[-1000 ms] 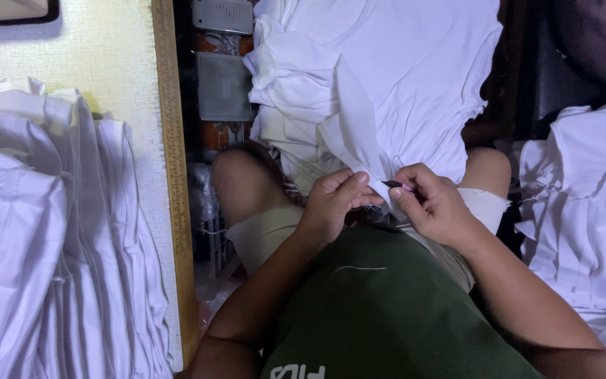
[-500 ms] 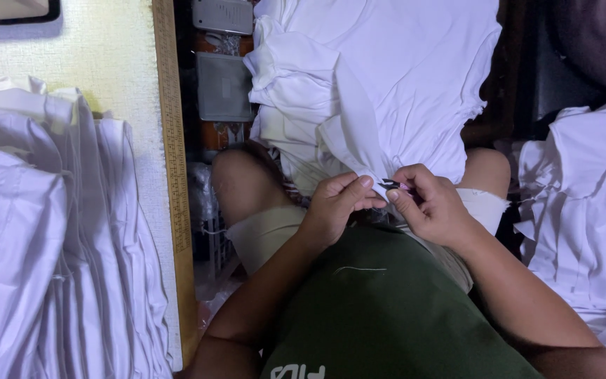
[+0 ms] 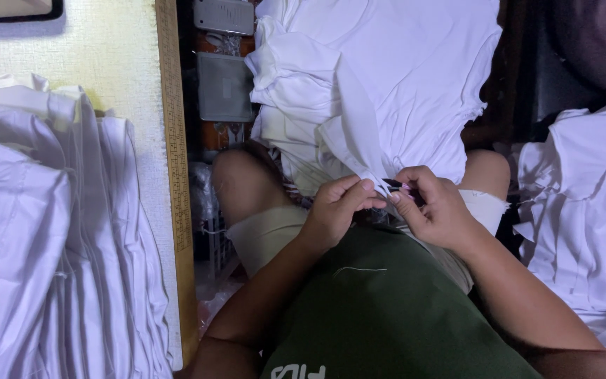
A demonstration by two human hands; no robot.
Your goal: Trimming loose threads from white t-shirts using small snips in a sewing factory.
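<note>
Head view, the only 1. Left hand (image 3: 334, 210) pinches the edge of a white garment strip (image 3: 359, 140), thumb and forefinger pressed together on the cloth just at the fold. Right hand (image 3: 440, 210) sits touching that same spot, its grip closed around a small dark thread snip (image 3: 394, 184); only the tip shows between the fingers, so blade state can't be told.

Change vs 1 second ago: the 2 hands have drawn closer, the snip tip now right against the cloth edge where before it stood slightly apart. Judged: trimming of a loose thread at the hem is in hand, tool now at the cut point.

The strip runs up and away from the grip to a white shirt pile (image 3: 387, 77) lying across the knees, directly beyond the hands. Loose white thread (image 3: 359, 269) lies on the green shirt (image 3: 387, 316), just below the grip.

Surface and room: to the left of the grip, well apart, a pale counter (image 3: 106, 70) with a wooden ruler (image 3: 175, 175) along its edge and folded white garments (image 3: 43, 245) stacked on it. To the right of the grip, another white garment heap (image 3: 583, 210). Beyond the left knee, grey boxes (image 3: 224, 84) in a dark gap. Dim light.
</note>
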